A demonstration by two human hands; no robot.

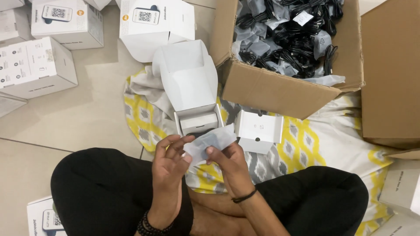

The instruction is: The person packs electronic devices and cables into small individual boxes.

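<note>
White cartons (pixel 37 65) lie left; brown cardboard box (pixel 280 89) right.

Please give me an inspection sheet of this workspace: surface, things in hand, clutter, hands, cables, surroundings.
Surface: tiled floor, partly covered by a yellow and grey patterned cloth.
Things in hand: small translucent plastic bag; just behind it, an open white box with its lid up.
Clutter: white insert piece on the cloth; closed white boxes on the floor.
Hands: left hand and right hand both pinch the bag, above the lap.
Cables: many black bagged cables inside a cardboard carton.
Surroundings: another cardboard carton at the right; nothing else seen.
</note>
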